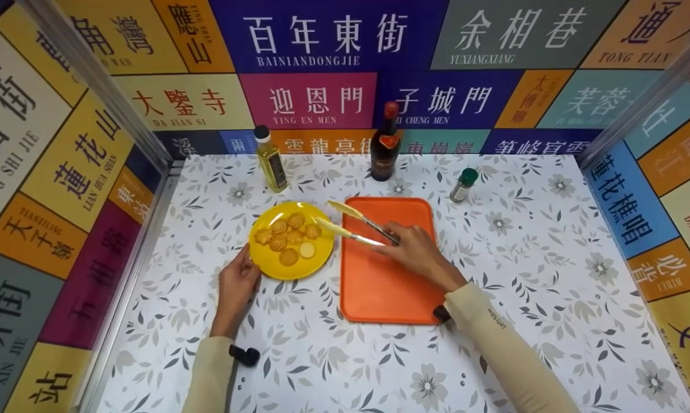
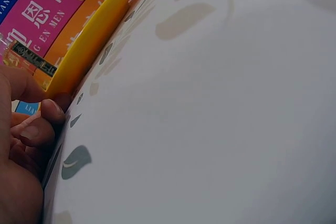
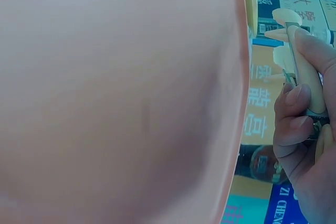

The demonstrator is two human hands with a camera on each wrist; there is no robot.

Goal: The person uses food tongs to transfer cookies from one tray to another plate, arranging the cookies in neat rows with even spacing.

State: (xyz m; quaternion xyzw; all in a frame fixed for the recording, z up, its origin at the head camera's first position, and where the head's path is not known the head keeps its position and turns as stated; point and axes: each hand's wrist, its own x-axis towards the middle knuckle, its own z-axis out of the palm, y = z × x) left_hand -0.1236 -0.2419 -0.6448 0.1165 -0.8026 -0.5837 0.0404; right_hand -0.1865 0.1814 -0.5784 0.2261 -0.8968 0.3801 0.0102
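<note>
My left hand (image 1: 238, 285) pinches the near-left rim of a round yellow plate (image 1: 267, 263); in the left wrist view, the thumb and curled fingers (image 2: 38, 129) meet at the plate's edge (image 2: 89, 51). Several golden cookies (image 1: 279, 242) lie on the plate, most swirled and a couple flat and round. Metal tongs (image 1: 353, 234) with pale tips are gripped in my right hand (image 1: 419, 252), their arms spread apart. One tip overlaps the plate's right side in the head view, and nothing is between the tips. In the right wrist view, fingers wrap around the tongs (image 3: 304, 66).
An orange tray (image 1: 382, 292) lies right of the plate, under my right hand. Behind stand an oil bottle (image 1: 272, 163), a dark red-capped bottle (image 1: 384, 152) and a green-capped shaker (image 1: 464, 186). Printed panels (image 1: 322, 94) wall the back and sides of the floral-covered table (image 1: 299, 355).
</note>
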